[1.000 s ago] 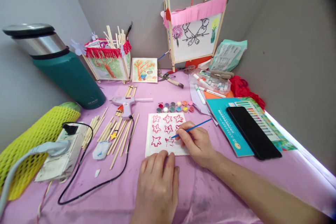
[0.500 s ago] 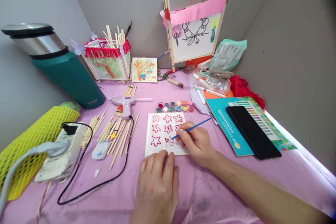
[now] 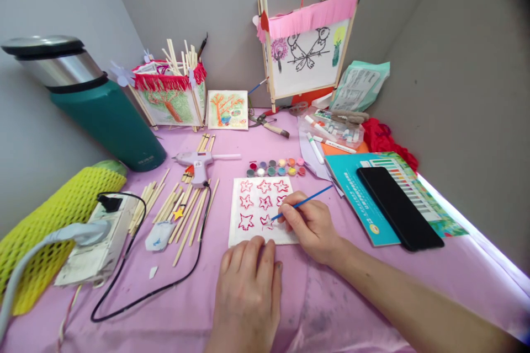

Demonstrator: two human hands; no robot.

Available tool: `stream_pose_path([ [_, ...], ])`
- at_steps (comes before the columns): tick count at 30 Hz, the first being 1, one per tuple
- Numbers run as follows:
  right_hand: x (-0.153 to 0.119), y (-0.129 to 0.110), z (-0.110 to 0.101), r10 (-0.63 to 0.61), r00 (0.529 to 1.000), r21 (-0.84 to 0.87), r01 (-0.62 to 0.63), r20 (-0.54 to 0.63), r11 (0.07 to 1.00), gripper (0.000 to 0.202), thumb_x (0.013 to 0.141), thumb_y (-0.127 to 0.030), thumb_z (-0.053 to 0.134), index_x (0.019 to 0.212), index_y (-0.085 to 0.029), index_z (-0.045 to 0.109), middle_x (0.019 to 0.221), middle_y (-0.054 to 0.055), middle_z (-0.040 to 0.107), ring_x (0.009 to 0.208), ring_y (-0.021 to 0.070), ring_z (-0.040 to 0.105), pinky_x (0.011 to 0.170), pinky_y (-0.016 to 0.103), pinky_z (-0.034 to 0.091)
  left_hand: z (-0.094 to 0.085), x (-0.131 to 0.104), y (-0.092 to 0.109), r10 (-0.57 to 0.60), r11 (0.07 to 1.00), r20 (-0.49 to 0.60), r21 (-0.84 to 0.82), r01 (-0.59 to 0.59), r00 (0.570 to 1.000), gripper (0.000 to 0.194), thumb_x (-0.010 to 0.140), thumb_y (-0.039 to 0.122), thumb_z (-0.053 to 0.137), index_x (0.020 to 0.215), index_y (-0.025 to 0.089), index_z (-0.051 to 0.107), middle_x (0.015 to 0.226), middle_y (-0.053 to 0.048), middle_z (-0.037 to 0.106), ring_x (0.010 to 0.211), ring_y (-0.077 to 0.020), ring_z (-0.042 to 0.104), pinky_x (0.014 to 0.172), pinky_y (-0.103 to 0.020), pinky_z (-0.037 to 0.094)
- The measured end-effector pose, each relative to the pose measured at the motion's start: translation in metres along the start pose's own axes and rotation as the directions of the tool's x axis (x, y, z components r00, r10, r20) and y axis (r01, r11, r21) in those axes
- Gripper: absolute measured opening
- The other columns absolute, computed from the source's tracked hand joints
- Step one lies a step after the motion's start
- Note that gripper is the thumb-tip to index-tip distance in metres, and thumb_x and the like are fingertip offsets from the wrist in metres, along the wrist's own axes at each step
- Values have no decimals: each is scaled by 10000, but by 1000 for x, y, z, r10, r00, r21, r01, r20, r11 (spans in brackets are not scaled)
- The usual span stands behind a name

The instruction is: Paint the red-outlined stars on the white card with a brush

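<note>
**A light pinch suits the blue-handled paintbrush**

The right hand grasps the paintbrush between thumb and fingers, its tip at the bottom-middle red star on the white painting sheet. The left hand lies palm down, gripping nothing, fingertips at the sheet's near edge. The sheet lies flat on the lilac tablecloth, just nearer than the paint pots.

The brush looks light and stiff along its handle — perhaps smooth enough to roll in slack fingers — with a tip that likely bends under pressure. Low on the handle is the best place to hold it. The sheet seems light and may slide; its bare margins suit pressing or lifting, since whether the red lines are wet cannot be told.
</note>
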State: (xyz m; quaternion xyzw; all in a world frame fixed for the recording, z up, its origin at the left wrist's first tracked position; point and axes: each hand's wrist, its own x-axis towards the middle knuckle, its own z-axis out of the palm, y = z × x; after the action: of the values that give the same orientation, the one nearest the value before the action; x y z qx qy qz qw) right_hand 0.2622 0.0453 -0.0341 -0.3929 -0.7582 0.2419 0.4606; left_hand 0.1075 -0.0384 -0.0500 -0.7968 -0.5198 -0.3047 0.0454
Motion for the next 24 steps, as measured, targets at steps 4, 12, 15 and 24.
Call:
stream_pose_path([
  [4,-1,0,0,-9,1000,11,9,-1,1000,175,916,-175,446,765,-188,534,663,-7,588,565,93,575,546,205,432,1,0,0,-1,1000,4,5,1,1000,302,834,158,560,1135,136,575,1066,-100,586,939,-219,516,818,-395,411],
  [12,0,-2,0,-27,1000,21,27,-6,999,178,910,-160,451,755,-186,535,658,-7,586,563,89,578,533,196,430,0,0,1,-9,1000,-8,-3,9,1000,297,830,155,566,1125,130,583,1054,-102,594,930,-221,519,807,-397,412],
  [15,0,-2,0,-30,1000,22,30,-7,999,178,907,-159,455,752,-185,538,648,-8,583,566,92,583,534,199,431,0,0,2,-12,1000,-12,-4,12,1000,292,831,156,564,1121,129,585,1048,-104,597,921,-223,521,797,-399,416],
  [24,0,-3,-1,-44,999,24,44,3,999,181,905,-166,457,746,-191,542,653,-1,595,572,100,588,521,210,438,1,2,1,0,1000,-20,-7,0,1000,295,827,151,564,1119,125,586,1043,-107,599,912,-225,524,788,-404,423],
])
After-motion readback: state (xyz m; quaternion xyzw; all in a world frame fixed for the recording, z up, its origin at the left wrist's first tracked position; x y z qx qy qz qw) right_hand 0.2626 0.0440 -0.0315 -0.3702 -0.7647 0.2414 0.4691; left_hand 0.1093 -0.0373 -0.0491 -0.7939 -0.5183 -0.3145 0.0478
